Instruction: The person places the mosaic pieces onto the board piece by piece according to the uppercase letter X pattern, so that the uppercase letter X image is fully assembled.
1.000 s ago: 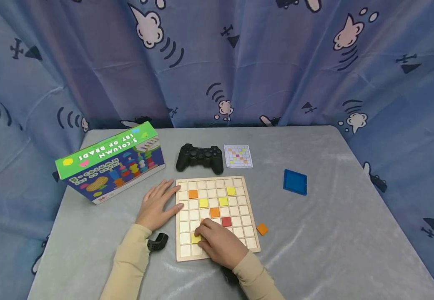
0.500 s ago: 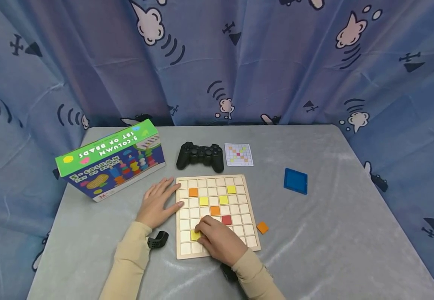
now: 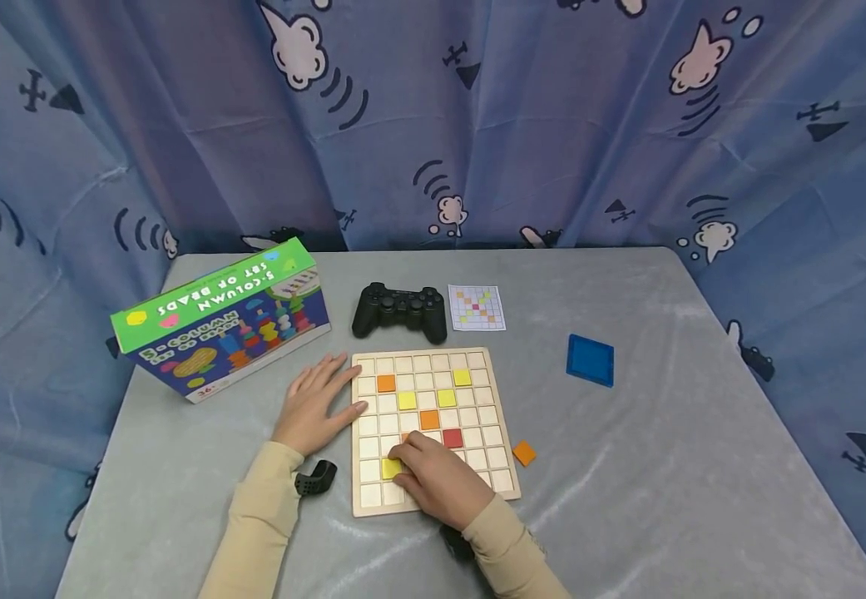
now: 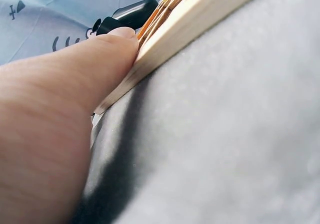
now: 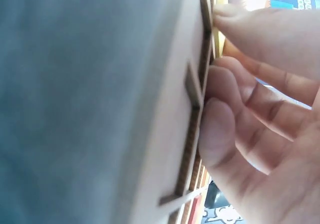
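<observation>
A square wooden grid board (image 3: 358, 509) lies on the grey table, with yellow, orange and red tiles set in some cells. My left hand (image 3: 314, 409) lies flat at its left side, thumb and index finger touching the frame. In the left wrist view, the thumb (image 4: 65, 78) presses against the board's edge. Over the lower part of the board, my right hand (image 3: 443, 481) pinches a yellow tile (image 3: 391, 468) between thumb and index finger, at a cell near the lower left. Seen from the right wrist, the other fingers curl against the grid. An orange tile behind that hand is mostly hidden.
A loose orange tile (image 3: 524, 453) lies right of the board. Behind the board are a black game controller (image 3: 400, 313) and a printed pattern card (image 3: 477, 308). A blue tray (image 3: 590, 361) lies to the right, a green and blue toy box (image 3: 223, 324) to the left.
The head view has shifted very slightly. Both hands keep their places, the right one still at the yellow tile.
</observation>
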`<control>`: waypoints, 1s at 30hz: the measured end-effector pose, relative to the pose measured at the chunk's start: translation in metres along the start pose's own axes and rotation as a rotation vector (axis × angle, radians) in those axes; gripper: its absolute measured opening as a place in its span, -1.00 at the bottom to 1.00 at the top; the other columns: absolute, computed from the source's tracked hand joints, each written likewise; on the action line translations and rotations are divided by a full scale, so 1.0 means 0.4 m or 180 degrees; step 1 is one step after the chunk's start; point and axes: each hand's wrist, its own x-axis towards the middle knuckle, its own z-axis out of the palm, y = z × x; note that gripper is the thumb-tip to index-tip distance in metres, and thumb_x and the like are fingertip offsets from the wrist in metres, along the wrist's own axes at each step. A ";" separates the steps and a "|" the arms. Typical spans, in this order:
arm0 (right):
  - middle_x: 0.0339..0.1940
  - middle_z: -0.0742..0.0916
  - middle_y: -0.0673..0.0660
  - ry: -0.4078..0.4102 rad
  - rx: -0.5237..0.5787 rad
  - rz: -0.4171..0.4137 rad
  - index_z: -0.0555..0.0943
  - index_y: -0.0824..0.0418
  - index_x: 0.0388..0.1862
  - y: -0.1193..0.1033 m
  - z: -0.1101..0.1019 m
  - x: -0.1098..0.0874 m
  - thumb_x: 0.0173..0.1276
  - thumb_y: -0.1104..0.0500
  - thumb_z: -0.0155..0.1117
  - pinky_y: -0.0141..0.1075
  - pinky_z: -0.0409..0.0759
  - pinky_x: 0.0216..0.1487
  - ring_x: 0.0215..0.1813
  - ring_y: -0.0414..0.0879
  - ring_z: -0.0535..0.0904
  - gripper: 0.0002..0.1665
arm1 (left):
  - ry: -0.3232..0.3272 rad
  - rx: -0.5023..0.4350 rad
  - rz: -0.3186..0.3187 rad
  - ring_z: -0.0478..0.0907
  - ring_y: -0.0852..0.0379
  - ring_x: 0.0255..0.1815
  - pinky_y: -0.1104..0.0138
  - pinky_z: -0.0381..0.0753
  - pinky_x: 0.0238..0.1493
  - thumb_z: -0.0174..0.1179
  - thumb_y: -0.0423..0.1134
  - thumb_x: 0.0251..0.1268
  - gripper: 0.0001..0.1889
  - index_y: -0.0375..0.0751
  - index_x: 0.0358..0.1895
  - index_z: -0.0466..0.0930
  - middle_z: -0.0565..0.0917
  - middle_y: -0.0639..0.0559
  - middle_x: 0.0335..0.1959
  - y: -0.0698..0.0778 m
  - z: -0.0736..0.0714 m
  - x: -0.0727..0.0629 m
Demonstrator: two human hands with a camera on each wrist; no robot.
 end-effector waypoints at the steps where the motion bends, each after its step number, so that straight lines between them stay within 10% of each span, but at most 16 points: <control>1: -0.20 0.59 0.03 -0.0001 -0.0007 0.0003 0.60 0.18 -0.05 0.000 0.000 0.000 0.32 0.16 0.31 -0.43 0.57 -0.17 -0.26 -0.22 0.51 -0.75 | 0.0000 -0.0003 -0.0001 0.00 -0.06 0.53 -0.04 -0.14 0.50 0.15 0.16 0.28 -0.34 0.03 0.41 0.32 0.20 -0.04 0.49 0.000 0.001 0.000; 12: -0.23 0.58 -0.02 0.0126 0.0046 -0.0034 0.57 0.17 -0.01 0.004 -0.012 -0.015 0.33 0.15 0.30 -0.49 0.50 -0.23 -0.31 -0.27 0.39 -0.72 | 0.0071 -0.0002 0.0064 0.02 -0.08 0.52 -0.06 -0.13 0.49 0.16 0.16 0.28 -0.34 0.02 0.40 0.34 0.21 -0.05 0.49 0.001 -0.001 0.001; 21: -0.27 0.61 -0.01 0.0732 0.0553 -0.0158 0.58 0.18 -0.08 0.039 -0.072 -0.074 0.33 0.25 0.28 -0.52 0.49 -0.31 -0.34 -0.30 0.42 -0.80 | 0.0005 0.0018 0.0004 -0.02 -0.05 0.54 -0.02 -0.17 0.51 0.16 0.17 0.28 -0.33 0.02 0.41 0.31 0.18 -0.03 0.50 0.004 -0.002 -0.001; 30: -0.26 0.62 0.00 0.0857 0.0201 0.0941 0.60 0.20 -0.06 0.146 -0.123 -0.172 0.24 0.27 0.37 -0.42 0.54 -0.38 -0.38 -0.33 0.46 -0.72 | -0.0052 0.0028 -0.0023 -0.04 -0.06 0.55 -0.04 -0.18 0.51 0.16 0.17 0.28 -0.32 0.01 0.42 0.30 0.15 -0.04 0.51 0.009 -0.004 -0.005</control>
